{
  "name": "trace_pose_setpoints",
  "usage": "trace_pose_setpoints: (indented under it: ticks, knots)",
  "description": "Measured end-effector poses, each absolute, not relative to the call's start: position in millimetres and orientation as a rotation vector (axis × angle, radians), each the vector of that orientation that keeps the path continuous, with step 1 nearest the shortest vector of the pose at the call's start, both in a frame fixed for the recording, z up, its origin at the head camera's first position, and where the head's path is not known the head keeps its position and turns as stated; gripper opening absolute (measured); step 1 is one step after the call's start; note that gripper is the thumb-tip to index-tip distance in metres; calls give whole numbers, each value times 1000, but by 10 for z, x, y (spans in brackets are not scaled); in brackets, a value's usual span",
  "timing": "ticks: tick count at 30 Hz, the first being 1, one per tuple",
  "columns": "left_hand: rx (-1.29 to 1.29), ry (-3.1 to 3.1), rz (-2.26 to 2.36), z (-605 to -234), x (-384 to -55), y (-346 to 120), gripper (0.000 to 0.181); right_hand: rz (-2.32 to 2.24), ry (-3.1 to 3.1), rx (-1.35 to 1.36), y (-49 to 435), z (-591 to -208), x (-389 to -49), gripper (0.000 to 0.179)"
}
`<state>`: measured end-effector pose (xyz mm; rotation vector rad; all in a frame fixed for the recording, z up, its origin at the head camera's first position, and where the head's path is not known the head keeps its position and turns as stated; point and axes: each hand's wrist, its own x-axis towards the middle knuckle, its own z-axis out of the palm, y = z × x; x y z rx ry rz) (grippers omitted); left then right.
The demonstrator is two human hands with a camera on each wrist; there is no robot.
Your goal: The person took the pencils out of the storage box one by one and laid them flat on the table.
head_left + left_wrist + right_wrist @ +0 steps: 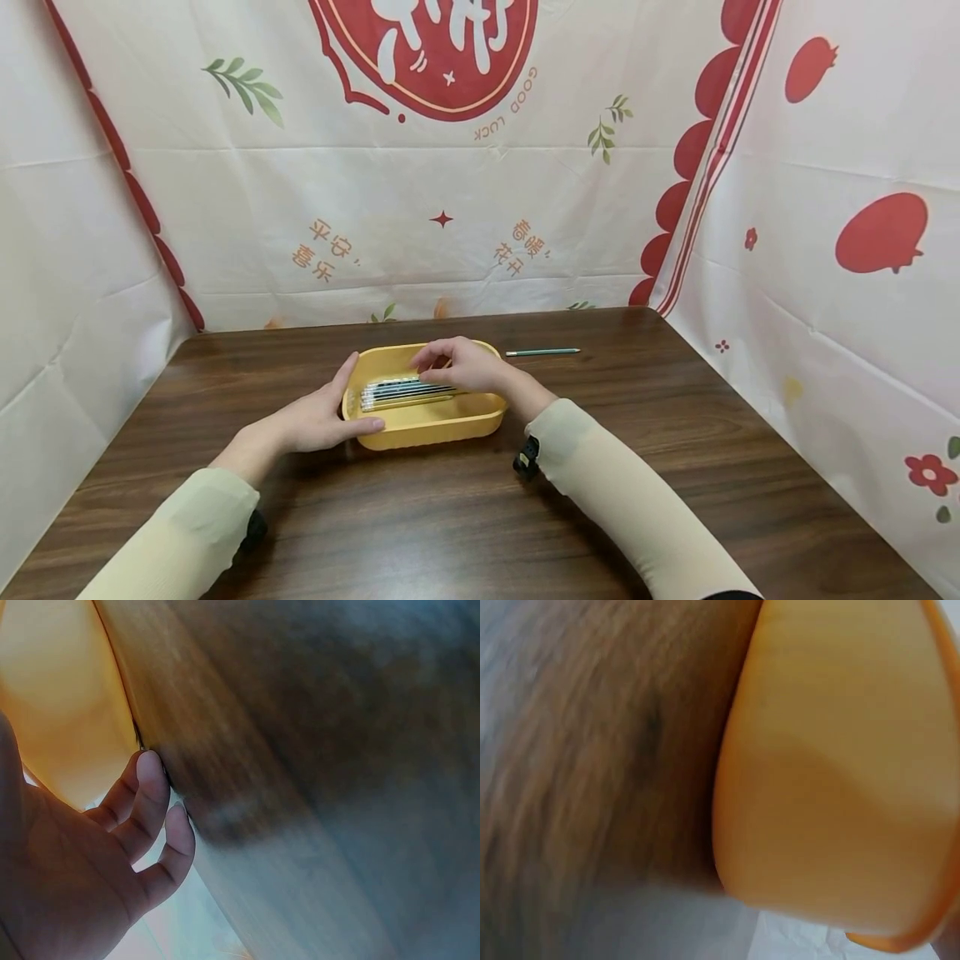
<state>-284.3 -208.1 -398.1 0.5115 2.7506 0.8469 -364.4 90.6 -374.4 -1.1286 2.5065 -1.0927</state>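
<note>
A yellow oval basket [431,435] sits on the table. My left hand [318,417] holds its left end, thumb along the near rim and fingers round the far side; in the left wrist view the fingertips [150,766] lie by the basket's wall [67,690]. Several pencils [401,388] lie side by side inside the basket. Over them is my right hand [468,365], reaching in across the right end with fingers bent and thumb apart from them, nothing visible between. The right wrist view has only the basket's outer wall [832,772]; the right fingers are hidden there.
A single teal pencil [542,352] lies on the dark wooden table [420,517], behind and right of the basket. White printed cloth [442,275] hangs along the back and both sides of the table. Black wrist cameras [527,458] are strapped near the cuffs.
</note>
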Motion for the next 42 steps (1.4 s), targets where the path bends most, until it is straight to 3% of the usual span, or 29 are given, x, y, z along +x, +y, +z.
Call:
trace_pose_setpoints:
  ticks: [25,42]
  knots:
    - [527,2751,859,-3981,-2823,-2091,132,-895,2482,-1064,781,-3971,-3590,20]
    - [526,2750,868,-3995,-2822,-2075,131,-635,2612,-1281,782,-3964,-3561,19]
